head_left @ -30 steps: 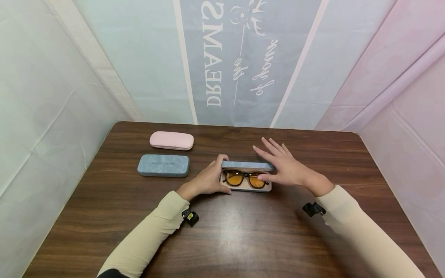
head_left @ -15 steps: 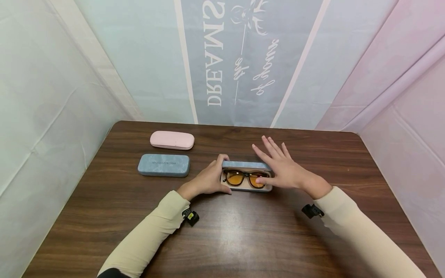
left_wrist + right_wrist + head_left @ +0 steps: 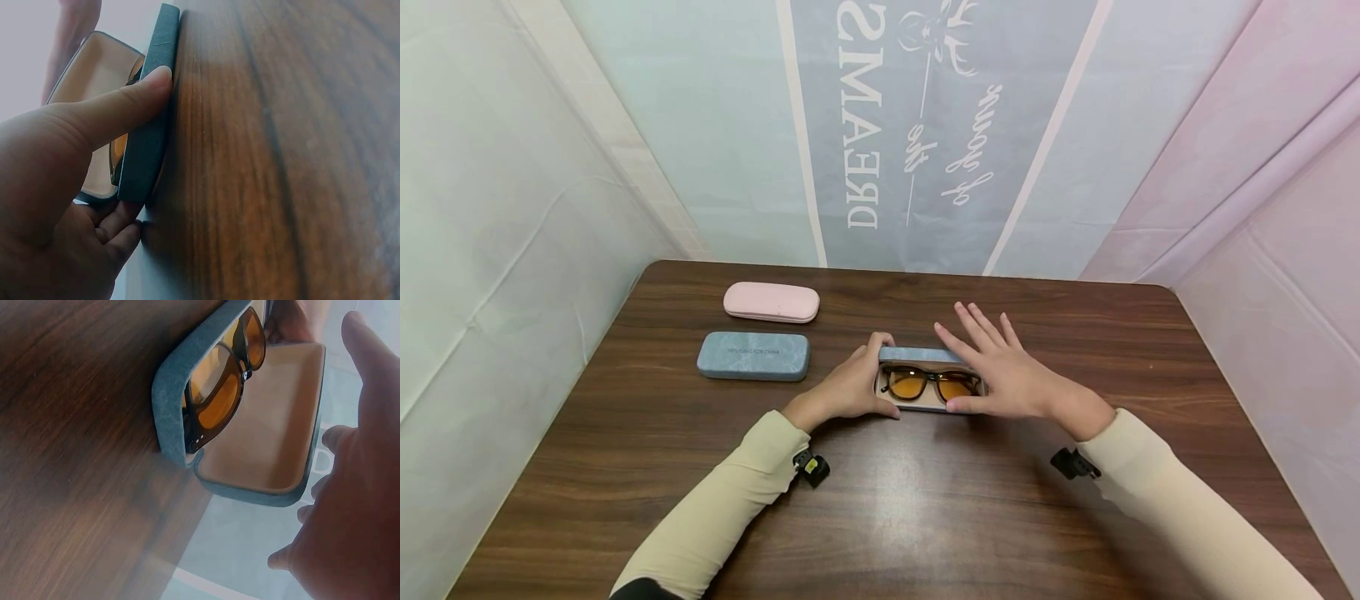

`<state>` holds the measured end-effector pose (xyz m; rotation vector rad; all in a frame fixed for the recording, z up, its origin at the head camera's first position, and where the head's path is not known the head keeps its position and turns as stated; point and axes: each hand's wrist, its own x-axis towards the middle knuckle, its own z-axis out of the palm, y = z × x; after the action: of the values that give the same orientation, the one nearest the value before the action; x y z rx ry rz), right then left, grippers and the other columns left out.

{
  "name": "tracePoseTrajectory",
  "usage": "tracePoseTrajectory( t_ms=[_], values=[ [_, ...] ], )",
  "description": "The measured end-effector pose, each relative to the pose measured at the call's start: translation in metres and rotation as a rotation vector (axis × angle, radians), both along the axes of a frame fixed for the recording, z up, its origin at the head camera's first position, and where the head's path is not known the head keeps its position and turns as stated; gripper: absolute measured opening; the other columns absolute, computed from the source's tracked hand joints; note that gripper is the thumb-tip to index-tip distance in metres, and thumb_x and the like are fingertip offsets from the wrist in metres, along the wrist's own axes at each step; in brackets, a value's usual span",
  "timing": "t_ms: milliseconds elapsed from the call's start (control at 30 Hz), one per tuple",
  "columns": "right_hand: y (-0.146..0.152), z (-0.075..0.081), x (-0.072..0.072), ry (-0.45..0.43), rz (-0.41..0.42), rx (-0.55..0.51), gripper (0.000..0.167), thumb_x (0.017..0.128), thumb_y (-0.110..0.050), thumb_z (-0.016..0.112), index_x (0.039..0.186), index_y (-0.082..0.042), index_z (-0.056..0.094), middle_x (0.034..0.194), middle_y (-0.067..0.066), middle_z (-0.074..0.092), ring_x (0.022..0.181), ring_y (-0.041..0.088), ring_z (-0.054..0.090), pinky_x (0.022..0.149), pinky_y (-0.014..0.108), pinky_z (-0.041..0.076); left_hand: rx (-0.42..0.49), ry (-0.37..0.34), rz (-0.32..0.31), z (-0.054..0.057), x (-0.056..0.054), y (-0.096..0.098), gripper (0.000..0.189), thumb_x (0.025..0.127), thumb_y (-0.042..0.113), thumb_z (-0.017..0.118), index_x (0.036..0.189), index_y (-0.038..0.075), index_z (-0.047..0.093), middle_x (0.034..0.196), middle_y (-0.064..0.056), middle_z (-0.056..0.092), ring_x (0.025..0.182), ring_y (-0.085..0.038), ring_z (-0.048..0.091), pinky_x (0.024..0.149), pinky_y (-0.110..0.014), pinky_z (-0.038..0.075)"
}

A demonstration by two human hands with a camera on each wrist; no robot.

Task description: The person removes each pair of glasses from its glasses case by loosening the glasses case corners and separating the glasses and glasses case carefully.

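A blue glasses case (image 3: 919, 355) with a beige lining lies with its lid raised at the middle of the table. Inside are dark-framed sunglasses (image 3: 907, 384) with orange lenses. My left hand (image 3: 850, 387) grips the case's left end. In the left wrist view the thumb (image 3: 125, 106) presses on the front wall and the fingers curl behind. Fingers spread, my right hand (image 3: 1015, 379) hovers at the right end. The right wrist view shows a gap between that hand and the raised lid (image 3: 262, 431). From the head, it hides the case's right end.
On the left of the brown wooden table (image 3: 880, 517) lie a shut blue glasses case (image 3: 752, 357) and, behind it, a pink one (image 3: 771, 302). A printed cloth (image 3: 910, 242) hangs along the table's back edge.
My right hand has moved slightly left and nearer to me, its thumb going from over the right lens to the case's front edge. The left hand keeps its grip.
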<state>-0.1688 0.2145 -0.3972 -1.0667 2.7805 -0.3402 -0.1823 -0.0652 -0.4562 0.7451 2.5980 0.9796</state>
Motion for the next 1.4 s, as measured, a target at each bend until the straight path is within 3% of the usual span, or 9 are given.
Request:
tracePoseTrajectory(
  t_ms=[367, 667, 1000, 1267, 1400],
  values=[
    [-0.006, 0.004, 0.011, 0.014, 0.051, 0.015, 0.107, 0.088, -0.068, 0.065, 0.165, -0.021, 0.007, 0.168, 0.010, -0.018, 0.154, 0.030, -0.016, 0.116, 0.069, -0.004, 0.011, -0.018, -0.002, 0.001, 0.000, -0.001, 0.096, 0.072, 0.032, 0.095, 0.136, 0.018, 0.025, 0.112, -0.009, 0.055, 0.094, -0.022, 0.047, 0.076, -0.040, 0.046],
    [-0.012, 0.004, 0.021, 0.029, 0.100, 0.010, 0.105, 0.089, -0.064, 0.068, 0.165, -0.019, 0.009, 0.169, 0.012, -0.015, 0.154, 0.031, -0.015, 0.116, 0.069, -0.003, 0.021, 0.004, -0.004, 0.001, 0.000, 0.000, 0.096, 0.071, 0.030, 0.096, 0.135, 0.018, 0.026, 0.121, -0.012, 0.056, 0.106, -0.024, 0.050, 0.087, -0.044, 0.048],
    [-0.018, 0.004, 0.032, 0.060, 0.165, 0.028, 0.106, 0.087, -0.070, 0.063, 0.164, -0.016, 0.015, 0.169, 0.013, -0.013, 0.155, 0.035, -0.009, 0.118, 0.066, -0.002, 0.018, 0.000, -0.009, -0.001, -0.002, -0.001, 0.096, 0.072, 0.032, 0.095, 0.135, 0.019, 0.025, 0.124, -0.013, 0.056, 0.113, -0.026, 0.050, 0.092, -0.045, 0.048],
    [-0.023, 0.000, 0.041, 0.065, 0.176, 0.053, 0.105, 0.088, -0.067, 0.066, 0.165, -0.020, 0.012, 0.169, 0.011, -0.013, 0.155, 0.027, -0.011, 0.121, 0.060, -0.001, 0.027, 0.022, -0.014, -0.001, -0.002, -0.001, 0.095, 0.070, 0.030, 0.097, 0.134, 0.018, 0.027, 0.123, -0.013, 0.059, 0.116, -0.027, 0.051, 0.094, -0.046, 0.048],
    [-0.023, -0.002, 0.044, 0.076, 0.192, 0.048, 0.105, 0.088, -0.069, 0.063, 0.165, -0.020, 0.012, 0.170, 0.012, -0.010, 0.156, 0.030, -0.006, 0.122, 0.057, 0.002, 0.031, 0.023, -0.018, -0.001, -0.002, -0.001, 0.095, 0.070, 0.029, 0.097, 0.134, 0.018, 0.027, 0.125, -0.013, 0.058, 0.117, -0.027, 0.051, 0.095, -0.046, 0.048]
  ],
)
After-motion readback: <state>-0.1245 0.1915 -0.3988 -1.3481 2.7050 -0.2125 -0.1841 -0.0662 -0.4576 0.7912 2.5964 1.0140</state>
